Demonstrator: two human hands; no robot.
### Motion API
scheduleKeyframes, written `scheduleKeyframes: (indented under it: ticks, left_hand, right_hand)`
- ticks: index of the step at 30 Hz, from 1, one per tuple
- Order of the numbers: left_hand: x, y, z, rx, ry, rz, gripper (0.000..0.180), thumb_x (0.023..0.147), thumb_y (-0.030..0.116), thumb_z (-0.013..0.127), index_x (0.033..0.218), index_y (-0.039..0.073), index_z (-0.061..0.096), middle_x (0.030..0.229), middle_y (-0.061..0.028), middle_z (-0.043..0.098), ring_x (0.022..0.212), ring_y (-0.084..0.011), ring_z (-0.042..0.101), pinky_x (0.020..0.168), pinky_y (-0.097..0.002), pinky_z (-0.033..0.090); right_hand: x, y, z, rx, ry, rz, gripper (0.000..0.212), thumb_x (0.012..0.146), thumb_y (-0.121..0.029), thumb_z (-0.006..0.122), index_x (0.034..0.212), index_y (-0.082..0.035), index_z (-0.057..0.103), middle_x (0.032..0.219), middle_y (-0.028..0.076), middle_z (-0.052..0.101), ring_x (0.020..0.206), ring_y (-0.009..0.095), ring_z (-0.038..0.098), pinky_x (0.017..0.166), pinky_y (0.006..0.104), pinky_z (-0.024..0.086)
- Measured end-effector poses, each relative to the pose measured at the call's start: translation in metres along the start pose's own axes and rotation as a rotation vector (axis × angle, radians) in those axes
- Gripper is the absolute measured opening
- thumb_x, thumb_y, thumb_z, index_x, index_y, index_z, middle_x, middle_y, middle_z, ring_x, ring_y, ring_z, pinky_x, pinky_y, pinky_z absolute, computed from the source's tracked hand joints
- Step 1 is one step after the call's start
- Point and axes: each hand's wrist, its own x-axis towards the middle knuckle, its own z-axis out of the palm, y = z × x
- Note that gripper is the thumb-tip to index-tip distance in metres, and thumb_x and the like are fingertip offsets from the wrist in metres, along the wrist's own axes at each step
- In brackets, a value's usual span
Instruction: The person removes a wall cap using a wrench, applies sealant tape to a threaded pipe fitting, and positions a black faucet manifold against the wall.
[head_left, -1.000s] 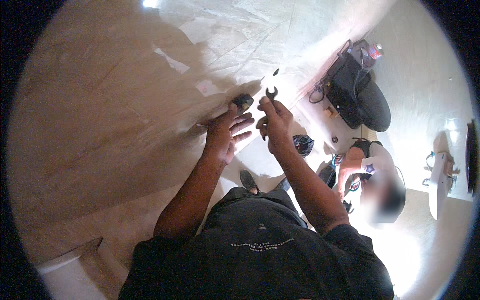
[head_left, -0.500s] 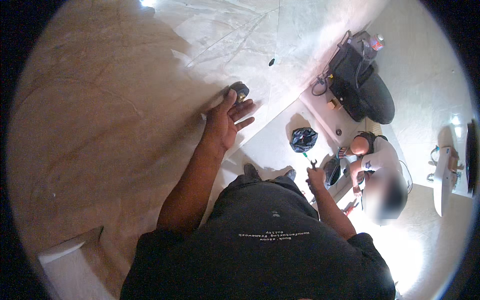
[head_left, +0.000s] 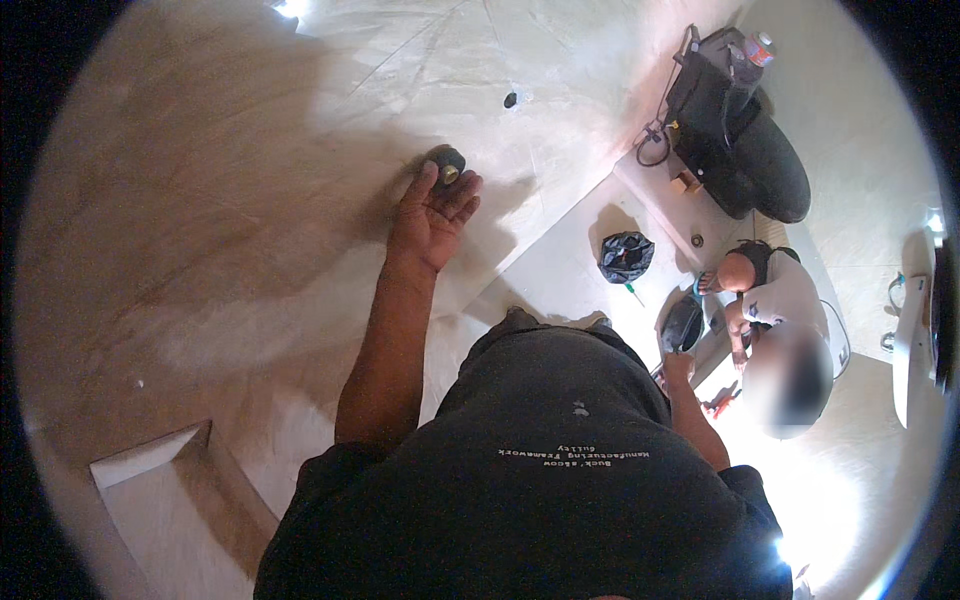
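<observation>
From my remote post, I find the wearer's left hand (head_left: 433,225) unclenched, palm up, its thumb at a brass fitting (head_left: 451,174) set in a dark round recess (head_left: 436,154) in the wall (head_left: 250,240); firm contact I cannot confirm. The right hand (head_left: 679,366) is low, at the near end of a black oblong bag (head_left: 684,326); I cannot tell whether it grasps anything. Between the hands, further out, a crumpled black plastic bag (head_left: 627,258) sits on the floor (head_left: 560,255), a green-handled tool (head_left: 635,293) just beside it. To the right a co-worker (head_left: 788,295) crouches, one hand near a red-handled tool (head_left: 722,403). Beyond, I note a black toilet (head_left: 752,180) bearing a bottle (head_left: 759,50).
</observation>
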Motion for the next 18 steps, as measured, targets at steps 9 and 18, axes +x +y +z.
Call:
scheduleKeyframes:
  ticks: [9, 18]
  left_hand:
    - [-0.012, 0.004, 0.008, 0.067, 0.052, -0.086, 0.065, 0.089, 0.063, 0.066, 0.119, 0.006, 0.065, 0.126, -0.0221, 0.065, 0.128, -0.0390, 0.057, 0.106, -0.0639, 0.042]
    - [-0.005, -0.006, 0.006, 0.090, 0.037, -0.114, 0.073, 0.090, 0.065, 0.064, 0.117, -0.002, 0.064, 0.131, -0.0246, 0.063, 0.131, -0.0400, 0.054, 0.110, -0.0668, 0.037]
  right_hand:
    - [0.046, 0.030, 0.016, -0.375, -0.236, -0.230, 0.019, 0.081, -0.020, 0.068, 0.086, -0.002, 0.070, 0.071, 0.018, 0.068, 0.064, 0.031, 0.069, 0.057, 0.0458, 0.054]
    - [0.109, 0.100, 0.025, -1.128, -0.272, -0.959, 0.015, 0.082, -0.024, 0.065, 0.087, -0.013, 0.073, 0.076, 0.017, 0.071, 0.077, 0.035, 0.074, 0.064, 0.0488, 0.056]
